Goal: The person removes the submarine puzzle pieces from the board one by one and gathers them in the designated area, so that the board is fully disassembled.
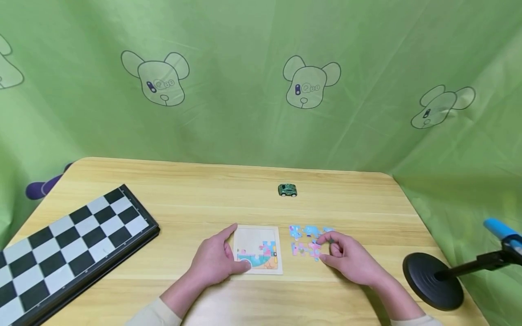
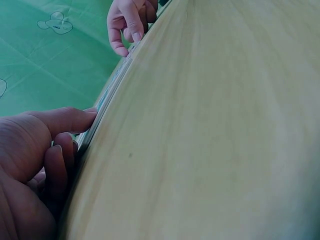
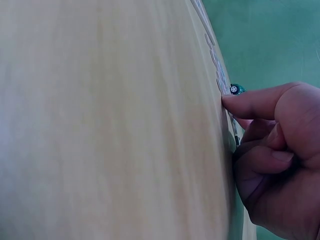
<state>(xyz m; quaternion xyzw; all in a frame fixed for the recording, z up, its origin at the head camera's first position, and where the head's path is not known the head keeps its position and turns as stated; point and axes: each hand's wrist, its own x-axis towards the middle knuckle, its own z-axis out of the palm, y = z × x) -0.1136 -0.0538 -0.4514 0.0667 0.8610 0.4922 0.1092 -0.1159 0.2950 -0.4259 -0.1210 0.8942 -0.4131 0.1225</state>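
Note:
A wooden jigsaw tray [image 1: 265, 272] lies in front of me, with assembled teal, orange and pink pieces along its bottom and right side. My left hand [image 1: 214, 260] holds the tray's left edge, thumb over the lower left corner and index finger along the upper left. To the right, my right hand [image 1: 352, 258] pinches a pink jigsaw piece [image 1: 313, 247] between thumb and index finger, low at the table; its other fingers are curled in. Beside it lie a pink piece [image 1: 299, 248] and several blue pieces [image 1: 311, 231]. Both wrist views show the tabletop nearly edge-on.
A black-and-white chessboard [image 1: 89, 235] sits at the left. Behind the jigsaw stands a small green toy car [image 1: 287, 189]. A black round stand base [image 1: 432, 280] with an arm and blue tip occupies the right edge. Green printed cloth [image 1: 236, 90] hangs behind the table.

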